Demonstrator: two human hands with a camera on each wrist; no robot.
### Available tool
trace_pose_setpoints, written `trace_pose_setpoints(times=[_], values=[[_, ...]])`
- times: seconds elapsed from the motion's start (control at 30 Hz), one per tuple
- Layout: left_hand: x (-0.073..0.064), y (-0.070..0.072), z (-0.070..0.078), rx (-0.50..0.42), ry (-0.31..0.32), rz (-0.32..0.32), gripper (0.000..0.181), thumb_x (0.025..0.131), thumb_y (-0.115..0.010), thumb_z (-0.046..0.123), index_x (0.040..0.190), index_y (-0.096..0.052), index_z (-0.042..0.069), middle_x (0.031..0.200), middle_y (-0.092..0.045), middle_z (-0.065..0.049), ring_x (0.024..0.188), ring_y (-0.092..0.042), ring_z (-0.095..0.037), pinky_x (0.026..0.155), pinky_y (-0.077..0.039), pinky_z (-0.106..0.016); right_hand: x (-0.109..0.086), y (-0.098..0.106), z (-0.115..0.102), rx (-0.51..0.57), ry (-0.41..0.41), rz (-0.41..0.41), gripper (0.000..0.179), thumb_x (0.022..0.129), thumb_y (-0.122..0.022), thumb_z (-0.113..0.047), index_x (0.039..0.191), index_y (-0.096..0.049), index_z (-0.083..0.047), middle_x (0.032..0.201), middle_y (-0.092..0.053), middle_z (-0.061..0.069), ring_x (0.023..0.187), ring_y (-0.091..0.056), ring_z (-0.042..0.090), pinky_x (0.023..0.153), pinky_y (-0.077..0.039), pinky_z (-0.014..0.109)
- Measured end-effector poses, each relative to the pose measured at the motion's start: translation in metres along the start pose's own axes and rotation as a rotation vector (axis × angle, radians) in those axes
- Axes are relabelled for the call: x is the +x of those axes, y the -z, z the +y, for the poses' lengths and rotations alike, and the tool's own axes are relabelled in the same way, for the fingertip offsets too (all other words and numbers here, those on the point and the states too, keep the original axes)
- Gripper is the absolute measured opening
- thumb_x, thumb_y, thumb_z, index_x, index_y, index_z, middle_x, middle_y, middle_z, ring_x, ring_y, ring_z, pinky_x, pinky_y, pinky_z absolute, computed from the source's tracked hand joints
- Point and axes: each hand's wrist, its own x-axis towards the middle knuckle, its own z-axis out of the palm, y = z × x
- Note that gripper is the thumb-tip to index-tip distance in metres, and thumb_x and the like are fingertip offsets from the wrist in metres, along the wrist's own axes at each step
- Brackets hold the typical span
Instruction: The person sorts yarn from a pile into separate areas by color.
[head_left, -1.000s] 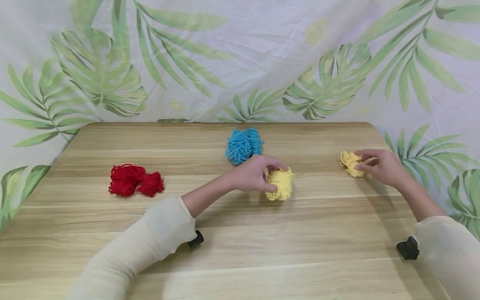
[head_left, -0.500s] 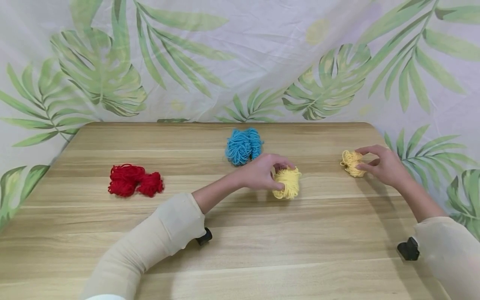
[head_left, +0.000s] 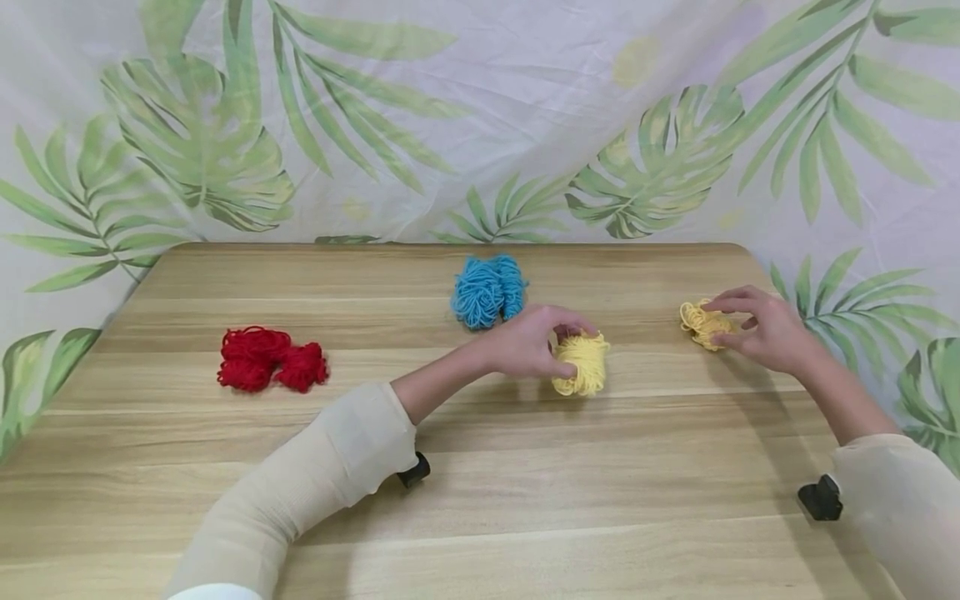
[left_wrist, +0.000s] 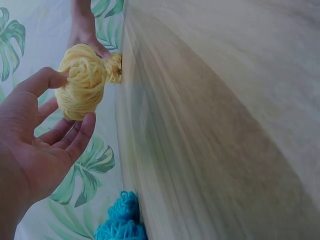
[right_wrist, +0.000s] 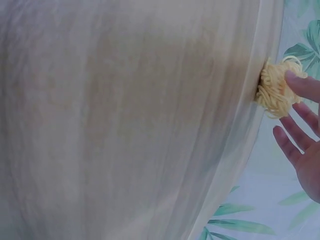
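Observation:
My left hand (head_left: pixel 528 343) holds a pale yellow ball of yarn (head_left: pixel 581 364) just over the wooden table, thumb on one side and fingers on the other. The left wrist view shows this yarn ball (left_wrist: pixel 82 82) between the thumb and fingertips. At the table's right side, a smaller yellow bundle of yarn (head_left: pixel 703 325) lies on the wood. My right hand (head_left: pixel 768 331) is around it with spread fingers, the fingertips right at its edges. In the right wrist view the thumb overlaps the bundle (right_wrist: pixel 280 87), and the other fingers (right_wrist: pixel 295 132) are extended and loose.
Blue yarn (head_left: pixel 487 292) lies at the back middle of the wooden table (head_left: pixel 525 500), close behind my left hand. Two red yarn bundles (head_left: pixel 270 360) sit at the left. A leaf-printed cloth (head_left: pixel 480 100) hangs behind the table.
My left hand has carried the yellow yarn ball to the right, toward the smaller bundle. My right hand's fingers have spread wider around that bundle, which has stayed nearly in place.

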Motion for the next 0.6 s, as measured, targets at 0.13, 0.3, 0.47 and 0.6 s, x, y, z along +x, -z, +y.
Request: trace_pose_setpoints(times=[0.13, 0.3, 0.47, 0.6], values=[[0.005, -0.002, 0.002, 0.009, 0.009, -0.007, 0.050, 0.087, -0.080, 0.009, 0.135, -0.066, 0.003, 0.123, -0.070, -0.011, 0.110, -0.062, -0.021, 0.098, -0.052, -0.036, 0.000, -0.002, 0.001, 0.002, 0.011, -0.001, 0.043, 0.075, -0.087, 0.009, 0.116, -0.073, 0.005, 0.115, -0.066, 0.026, 0.093, -0.061, 0.007, 0.064, -0.056, 0.020], [0.012, -0.004, 0.006, -0.005, 0.022, -0.012, 0.051, 0.088, -0.080, 0.009, 0.136, -0.065, 0.003, 0.126, -0.070, -0.011, 0.112, -0.061, -0.022, 0.100, -0.051, -0.038, 0.000, -0.003, 0.002, -0.018, 0.011, -0.009, 0.044, 0.075, -0.087, 0.009, 0.117, -0.073, 0.004, 0.114, -0.067, 0.026, 0.089, -0.068, 0.035, 0.061, -0.059, 0.028], [0.020, -0.008, 0.010, -0.006, 0.014, 0.000, 0.051, 0.088, -0.080, 0.009, 0.137, -0.064, 0.002, 0.126, -0.070, -0.012, 0.110, -0.062, -0.022, 0.099, -0.051, -0.035, 0.000, -0.003, 0.002, -0.001, 0.000, -0.017, 0.043, 0.076, -0.086, 0.009, 0.117, -0.072, 0.005, 0.113, -0.067, 0.027, 0.089, -0.069, 0.046, 0.060, -0.057, 0.022], [0.026, -0.011, 0.010, -0.012, 0.018, 0.010, 0.051, 0.089, -0.080, 0.009, 0.137, -0.064, 0.001, 0.126, -0.070, -0.012, 0.110, -0.062, -0.022, 0.098, -0.051, -0.033, 0.001, -0.004, 0.003, 0.000, 0.004, -0.019, 0.043, 0.076, -0.086, 0.009, 0.117, -0.072, 0.005, 0.113, -0.067, 0.027, 0.088, -0.070, 0.046, 0.060, -0.056, 0.020]])
